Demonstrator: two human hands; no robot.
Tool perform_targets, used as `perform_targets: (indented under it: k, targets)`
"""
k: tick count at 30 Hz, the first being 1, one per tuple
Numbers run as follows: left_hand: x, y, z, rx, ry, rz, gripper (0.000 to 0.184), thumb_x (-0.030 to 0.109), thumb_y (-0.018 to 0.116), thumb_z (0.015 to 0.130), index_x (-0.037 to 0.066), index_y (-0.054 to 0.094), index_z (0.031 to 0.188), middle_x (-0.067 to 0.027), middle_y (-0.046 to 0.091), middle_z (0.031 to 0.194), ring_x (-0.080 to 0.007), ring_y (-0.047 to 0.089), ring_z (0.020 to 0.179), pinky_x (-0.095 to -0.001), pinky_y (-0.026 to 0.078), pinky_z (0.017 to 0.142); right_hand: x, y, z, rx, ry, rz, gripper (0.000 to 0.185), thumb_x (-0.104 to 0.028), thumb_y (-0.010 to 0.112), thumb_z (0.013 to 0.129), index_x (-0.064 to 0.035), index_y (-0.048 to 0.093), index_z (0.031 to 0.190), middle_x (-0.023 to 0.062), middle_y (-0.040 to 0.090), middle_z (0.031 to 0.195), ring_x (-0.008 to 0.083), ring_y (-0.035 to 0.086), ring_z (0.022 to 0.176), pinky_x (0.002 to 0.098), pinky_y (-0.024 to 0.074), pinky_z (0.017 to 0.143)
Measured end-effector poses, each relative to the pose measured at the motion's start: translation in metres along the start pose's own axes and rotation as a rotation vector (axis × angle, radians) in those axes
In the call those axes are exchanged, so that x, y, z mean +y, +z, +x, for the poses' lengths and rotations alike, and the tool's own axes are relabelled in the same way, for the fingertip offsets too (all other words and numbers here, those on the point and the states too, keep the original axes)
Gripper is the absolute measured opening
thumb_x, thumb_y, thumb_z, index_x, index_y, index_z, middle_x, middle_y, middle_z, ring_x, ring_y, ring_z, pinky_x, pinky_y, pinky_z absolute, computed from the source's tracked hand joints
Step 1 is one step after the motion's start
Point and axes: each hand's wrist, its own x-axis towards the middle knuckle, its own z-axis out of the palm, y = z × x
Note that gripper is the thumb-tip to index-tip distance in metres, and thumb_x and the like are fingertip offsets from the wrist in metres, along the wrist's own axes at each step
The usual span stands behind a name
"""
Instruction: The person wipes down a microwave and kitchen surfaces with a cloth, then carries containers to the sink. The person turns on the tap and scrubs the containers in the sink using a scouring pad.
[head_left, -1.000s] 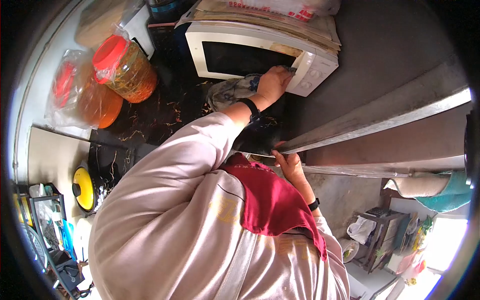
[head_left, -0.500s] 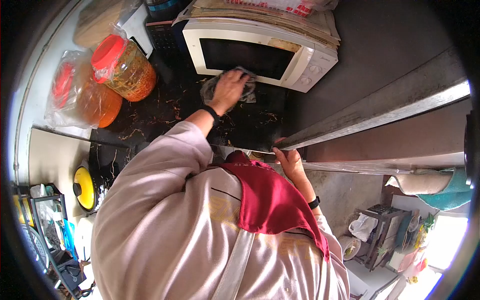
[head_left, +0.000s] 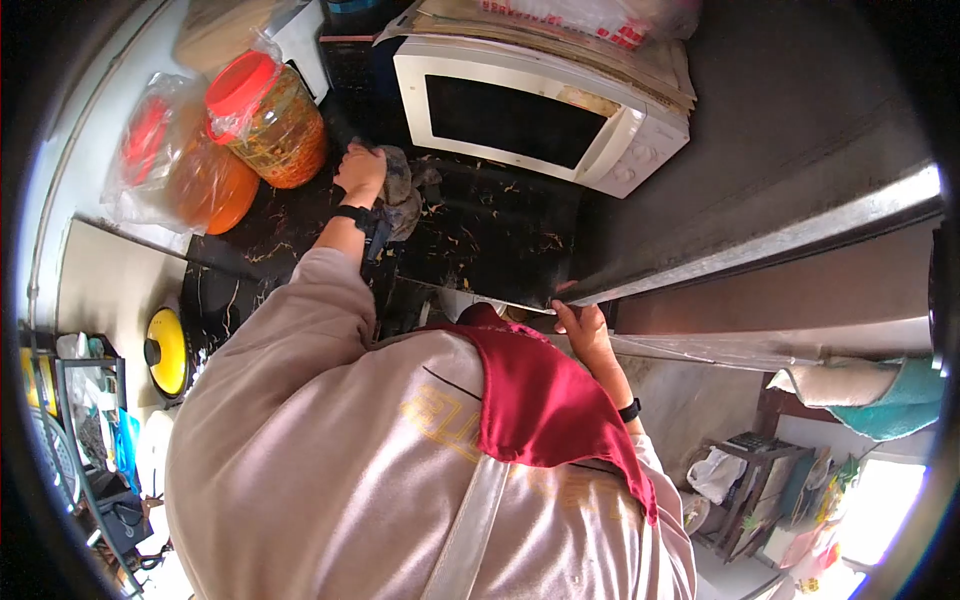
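My left hand (head_left: 360, 172) is closed on a crumpled grey cloth (head_left: 402, 195), which lies against the black marbled counter (head_left: 480, 225). Just left of this hand stands a red-lidded jar (head_left: 270, 125) with orange and green contents. At the counter's front edge, beside the lower end of a long metal-edged panel (head_left: 740, 245), my right hand (head_left: 583, 325) grips the edge with thumb and fingers; some fingertips are hidden. A white microwave (head_left: 520, 110) with its door closed sits at the back of the counter.
A second red-lidded jar (head_left: 205, 190) in clear plastic stands at the left. Flattened cardboard (head_left: 560, 50) lies on the microwave. Further down at the left are a yellow lid (head_left: 168, 352) and a dark rack (head_left: 95, 365). A teal cloth (head_left: 895, 405) hangs at the right.
My left hand has swept the cloth leftward, from the microwave's front across the counter towards the jars. My right hand has stayed at the edge. The view has shifted slightly.
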Motion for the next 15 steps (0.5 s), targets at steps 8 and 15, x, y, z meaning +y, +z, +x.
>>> perform_targets:
  k: [8,15]
  targets:
    - [-0.045,-0.05,0.018,-0.78,-0.397,-1.643,0.069,0.057,0.054,0.085,-0.006,0.053,0.116,-0.0171,0.061,0.113,-0.0309,0.057,0.107,-0.0396,0.043,0.095,0.009,0.002,0.004,-0.036,0.003,0.011,0.031,-0.014,0.063,0.087,-0.0013,0.051,0.113,0.0069,0.061,0.082,0.0127,0.057,0.061,0.0274,0.0482,0.054]
    - [-0.044,-0.042,-0.038,-0.465,0.289,-0.104,0.1,0.072,0.06,0.069,0.004,0.035,0.139,-0.0304,0.03,0.141,-0.0464,0.033,0.128,-0.0495,0.033,0.102,0.016,0.003,0.005,-0.051,-0.015,-0.082,0.034,-0.015,0.061,0.089,-0.0006,0.048,0.116,0.0101,0.062,0.081,0.0149,0.062,0.062,0.0285,0.0501,0.055]
